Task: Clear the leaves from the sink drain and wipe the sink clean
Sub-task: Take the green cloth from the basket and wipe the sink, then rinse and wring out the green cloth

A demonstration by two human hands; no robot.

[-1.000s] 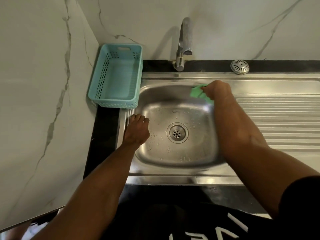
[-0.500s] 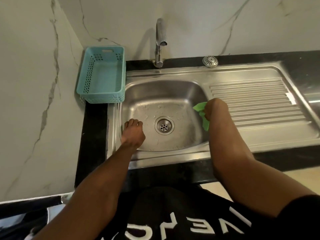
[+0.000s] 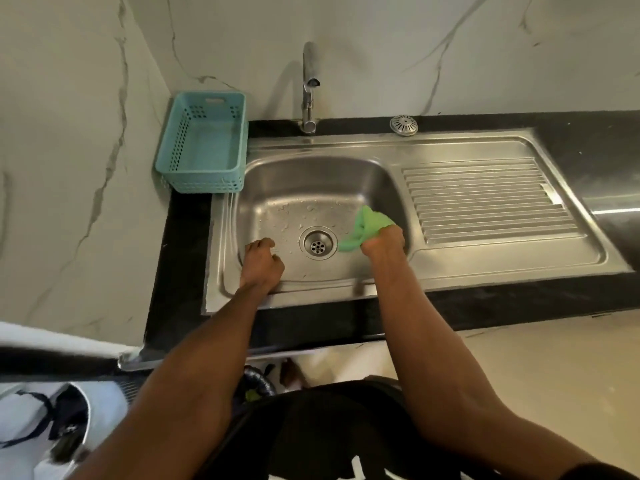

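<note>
We see our right hand (image 3: 382, 241) gripping a bunched green cloth (image 3: 366, 227) inside the sink (image 3: 311, 188), fingers curled tight round it. The cloth sticks out from that hand toward the left and away from us, its long axis slanting from the far right down to a tip just beside the drain (image 3: 318, 244). The drain lies between our hands, with the cloth's tip nearly touching its right rim. Our left hand (image 3: 260, 264) rests at the sink's near-left wall, fingers loosely curled and holding nothing. Water drops dot the basin floor beyond the drain. Beyond our left hand a blue basket (image 3: 204, 147) sits on the surface, and a tap (image 3: 309, 88) stands behind the sink.
</note>
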